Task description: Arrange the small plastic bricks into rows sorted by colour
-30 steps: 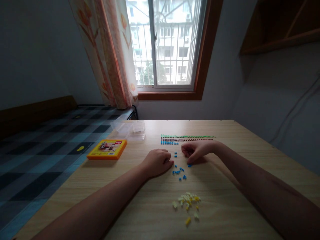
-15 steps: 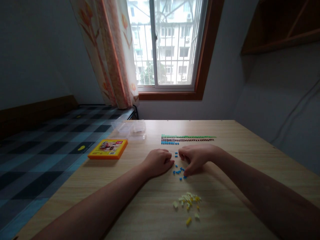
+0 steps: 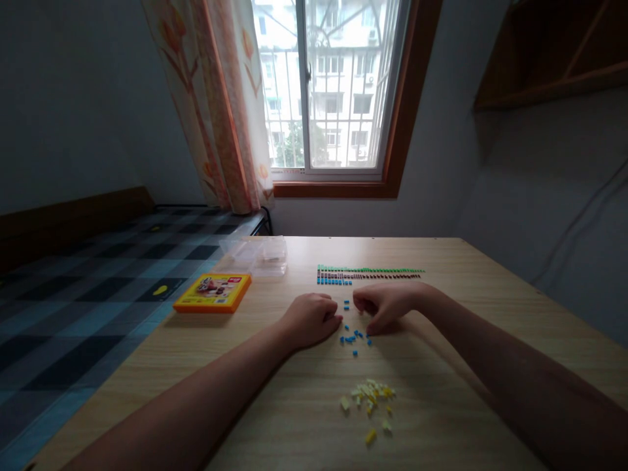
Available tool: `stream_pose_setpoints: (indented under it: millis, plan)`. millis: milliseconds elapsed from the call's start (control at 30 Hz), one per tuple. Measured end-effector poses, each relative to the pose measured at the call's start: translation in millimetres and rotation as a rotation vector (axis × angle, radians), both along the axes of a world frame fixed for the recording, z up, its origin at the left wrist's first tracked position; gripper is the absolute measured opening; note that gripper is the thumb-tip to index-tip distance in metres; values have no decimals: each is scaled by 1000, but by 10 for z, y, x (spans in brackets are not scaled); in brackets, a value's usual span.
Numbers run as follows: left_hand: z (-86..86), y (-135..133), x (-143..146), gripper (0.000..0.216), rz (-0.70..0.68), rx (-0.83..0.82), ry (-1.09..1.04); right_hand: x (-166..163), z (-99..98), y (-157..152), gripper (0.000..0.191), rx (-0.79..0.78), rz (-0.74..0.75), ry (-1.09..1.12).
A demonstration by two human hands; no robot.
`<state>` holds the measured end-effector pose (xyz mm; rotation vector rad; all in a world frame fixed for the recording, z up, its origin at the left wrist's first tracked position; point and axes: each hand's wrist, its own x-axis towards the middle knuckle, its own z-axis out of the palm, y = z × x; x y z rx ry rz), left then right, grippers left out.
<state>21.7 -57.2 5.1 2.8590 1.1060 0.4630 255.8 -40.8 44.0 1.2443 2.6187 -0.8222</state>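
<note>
Loose blue toy bricks [image 3: 350,339] lie scattered on the wooden table between my two hands. My left hand [image 3: 310,318] rests on the tabletop to their left, fingers curled in, with nothing showing in it. On the right side, my right hand [image 3: 385,306] reaches over the table with bent fingers and the thumb apart from them. Its thumb tip is right by a small blue brick [image 3: 369,342]. Two more blue bricks [image 3: 346,305] lie between the hands. Beyond them, small bricks are lined up in green [image 3: 367,269], dark brown [image 3: 367,276] and blue [image 3: 333,282] rows.
Nearer me is a pile of pale and bright yellow bricks [image 3: 371,394]. A yellow-orange box [image 3: 214,293] lies at the table's left edge, with clear plastic packaging [image 3: 255,255] behind it. A bed with a checked cover [image 3: 112,294] adjoins on the left.
My right thumb has lifted and drawn back a little from the near blue bricks, one of which now lies slightly farther right. My left hand has stayed in place.
</note>
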Motion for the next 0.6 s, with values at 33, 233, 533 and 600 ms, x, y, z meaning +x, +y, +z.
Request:
stream_pose_setpoints:
  millis: [33, 233, 533, 600]
  plan:
    - [1, 0, 1, 29, 2, -2, 0, -2, -20, 12, 42, 9, -17, 12]
    - [-2, -7, 1, 28, 6, 2, -15, -94, -149, 28, 29, 90, -179, 67]
    - [11, -1, 2, 29, -3, -25, -14, 149, -175, 159, 25, -123, -83, 238]
    - [11, 1, 1, 29, -2, -23, -10, 228, -158, 184, 29, -194, -61, 268]
